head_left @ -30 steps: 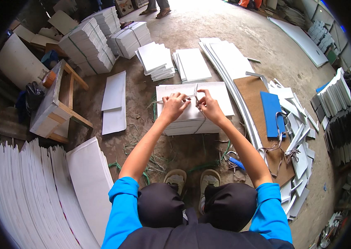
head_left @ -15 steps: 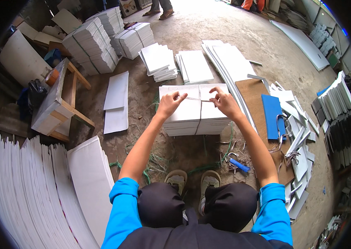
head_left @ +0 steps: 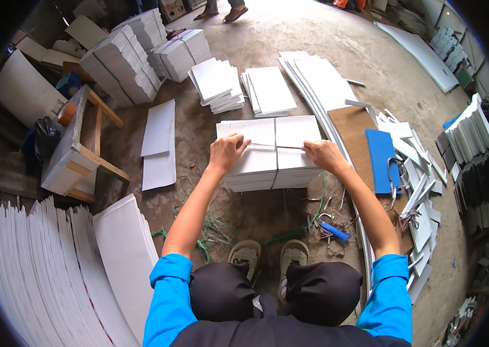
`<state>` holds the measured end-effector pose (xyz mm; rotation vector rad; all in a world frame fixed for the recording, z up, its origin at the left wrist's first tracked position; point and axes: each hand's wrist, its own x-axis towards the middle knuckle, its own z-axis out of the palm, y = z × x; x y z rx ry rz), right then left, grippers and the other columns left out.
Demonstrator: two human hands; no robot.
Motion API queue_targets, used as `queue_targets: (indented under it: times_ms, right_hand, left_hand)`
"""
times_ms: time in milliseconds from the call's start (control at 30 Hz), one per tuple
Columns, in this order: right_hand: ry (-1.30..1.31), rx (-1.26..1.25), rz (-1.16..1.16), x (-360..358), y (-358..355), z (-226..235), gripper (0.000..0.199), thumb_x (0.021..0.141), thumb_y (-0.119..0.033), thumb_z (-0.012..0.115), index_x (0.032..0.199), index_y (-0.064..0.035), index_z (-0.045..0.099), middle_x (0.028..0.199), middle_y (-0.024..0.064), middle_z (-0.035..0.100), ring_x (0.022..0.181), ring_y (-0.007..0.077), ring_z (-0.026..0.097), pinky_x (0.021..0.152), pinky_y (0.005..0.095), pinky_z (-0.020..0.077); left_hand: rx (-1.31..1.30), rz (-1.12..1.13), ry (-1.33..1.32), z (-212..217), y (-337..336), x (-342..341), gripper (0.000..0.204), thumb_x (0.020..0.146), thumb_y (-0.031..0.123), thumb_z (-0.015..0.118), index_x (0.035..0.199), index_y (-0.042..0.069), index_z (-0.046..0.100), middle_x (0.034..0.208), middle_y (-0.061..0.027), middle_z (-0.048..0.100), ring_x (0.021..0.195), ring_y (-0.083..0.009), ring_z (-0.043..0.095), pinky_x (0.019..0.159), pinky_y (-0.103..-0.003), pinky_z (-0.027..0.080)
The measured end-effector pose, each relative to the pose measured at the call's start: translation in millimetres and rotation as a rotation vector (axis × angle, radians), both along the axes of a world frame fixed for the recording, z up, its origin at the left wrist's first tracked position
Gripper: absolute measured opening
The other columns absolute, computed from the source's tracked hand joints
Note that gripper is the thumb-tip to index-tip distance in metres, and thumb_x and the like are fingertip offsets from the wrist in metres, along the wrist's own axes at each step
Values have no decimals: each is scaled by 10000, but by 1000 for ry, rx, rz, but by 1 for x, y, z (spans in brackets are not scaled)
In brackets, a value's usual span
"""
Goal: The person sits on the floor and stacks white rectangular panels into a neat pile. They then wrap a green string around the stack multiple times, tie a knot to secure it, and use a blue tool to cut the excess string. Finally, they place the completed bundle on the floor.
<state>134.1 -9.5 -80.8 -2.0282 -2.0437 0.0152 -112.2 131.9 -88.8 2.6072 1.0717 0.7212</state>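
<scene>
In front of my feet stands a squared stack of white boards [head_left: 256, 173]. A dark twine [head_left: 276, 128] runs front to back over its top and down the near face. My left hand [head_left: 228, 153] is closed at the left part of the top, gripping one end of the twine. My right hand [head_left: 321, 155] pinches the other end near the right edge. Between the two hands the twine is drawn tight crosswise, meeting the lengthwise strand at the middle. Whether a knot sits at the crossing is too small to tell.
Loose white boards [head_left: 269, 91] lie beyond the stack, and tied bundles [head_left: 185, 53] stand at the far left. A wooden stool [head_left: 85, 147] is to the left. A blue-handled tool [head_left: 334, 231] lies near my right foot, with offcuts [head_left: 421, 214] and a blue board [head_left: 378, 162] farther right.
My hands have moved apart, and the loosely held twine is now stretched tight across the stack. My right hand has gone from loosely curled to closed. In the background, another person's feet have shifted.
</scene>
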Motion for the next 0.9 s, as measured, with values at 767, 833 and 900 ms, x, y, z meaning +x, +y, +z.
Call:
queue_targets:
  times_ms: [767, 833, 900]
  right_hand:
    - [675, 25, -269, 82, -16, -39, 347, 787, -253, 599, 829, 92, 587, 678, 81, 587, 628, 117, 511, 599, 264, 420]
    - [767, -21, -275, 80, -18, -42, 351, 787, -251, 604, 842, 95, 587, 703, 59, 585, 656, 113, 517, 613, 260, 422]
    - [834, 34, -267, 80, -19, -51, 308, 799, -243, 593, 788, 64, 589, 658, 14, 542, 612, 84, 477, 561, 231, 391]
  left_hand:
    - [-94, 179, -586, -43, 35, -60, 305, 723, 20, 550, 597, 33, 272, 526, -13, 221, 498, -56, 228, 422, -251, 212]
    - [-135, 191, -592, -50, 35, -64, 296, 748, 37, 539, 591, 39, 288, 527, 28, 238, 505, -34, 237, 421, -239, 205]
    - [-205, 218, -630, -57, 36, -64, 308, 747, 27, 541, 589, 41, 276, 527, 13, 216, 507, -42, 223, 423, -241, 200]
